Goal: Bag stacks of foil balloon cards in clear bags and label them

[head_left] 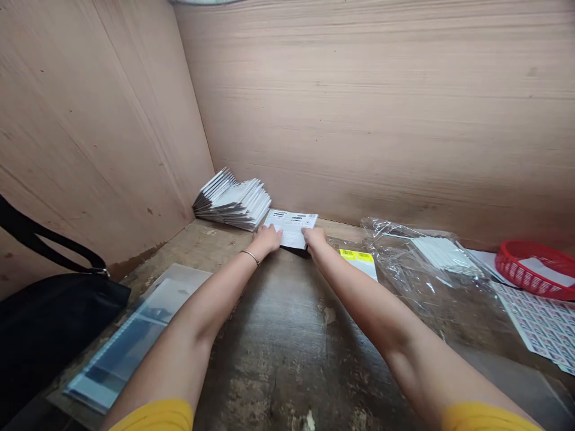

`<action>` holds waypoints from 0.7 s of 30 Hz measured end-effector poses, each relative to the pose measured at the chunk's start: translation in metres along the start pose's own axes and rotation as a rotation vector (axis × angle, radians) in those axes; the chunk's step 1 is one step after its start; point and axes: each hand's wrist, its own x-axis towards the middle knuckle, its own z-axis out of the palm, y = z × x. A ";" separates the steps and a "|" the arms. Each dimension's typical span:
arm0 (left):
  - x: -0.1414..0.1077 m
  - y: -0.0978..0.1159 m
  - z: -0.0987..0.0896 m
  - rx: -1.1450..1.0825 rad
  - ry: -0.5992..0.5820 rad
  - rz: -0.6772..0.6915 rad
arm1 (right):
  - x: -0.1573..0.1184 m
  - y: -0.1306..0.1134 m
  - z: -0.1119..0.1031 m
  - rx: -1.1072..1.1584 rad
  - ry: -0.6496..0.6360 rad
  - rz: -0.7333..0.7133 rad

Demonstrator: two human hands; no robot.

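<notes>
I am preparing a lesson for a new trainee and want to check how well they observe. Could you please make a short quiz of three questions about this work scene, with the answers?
1. Multiple choice: what do the left hand and the right hand both touch?
a) a red basket
b) a printed card
c) a black bag

2. True or false: the person wears a bracelet on the left wrist.

3. Fill the gap: seen from the person's place, the pile of white cards lies to the ____ of the printed card.

Key: 1. b; 2. true; 3. left.
</notes>
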 end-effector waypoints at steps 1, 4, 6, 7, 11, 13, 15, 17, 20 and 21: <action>-0.002 0.005 0.002 -0.001 -0.005 0.012 | 0.001 -0.002 0.000 0.009 0.011 0.010; -0.017 0.015 0.009 -0.006 -0.009 0.069 | 0.002 -0.009 0.002 0.051 0.000 0.029; -0.029 0.016 0.012 -0.014 -0.005 0.112 | -0.001 -0.014 0.006 0.097 -0.047 0.039; -0.035 0.014 0.011 -0.019 -0.004 0.133 | -0.004 -0.016 0.007 0.126 -0.081 0.044; -0.054 0.000 -0.006 -0.046 0.018 0.205 | -0.024 -0.018 0.008 0.241 -0.208 0.064; -0.056 -0.011 -0.027 -0.057 0.085 0.230 | -0.038 -0.014 0.002 0.294 -0.231 0.065; -0.051 -0.027 -0.054 -0.060 0.203 0.223 | -0.056 -0.004 -0.009 0.348 -0.234 0.059; -0.039 -0.047 -0.082 -0.054 0.327 0.188 | -0.079 0.010 -0.022 0.396 -0.246 0.064; -0.015 -0.080 -0.113 -0.045 0.352 0.184 | -0.117 0.032 -0.041 0.440 -0.309 0.113; -0.007 -0.089 -0.118 -0.048 0.325 0.188 | -0.128 0.038 -0.047 0.448 -0.335 0.132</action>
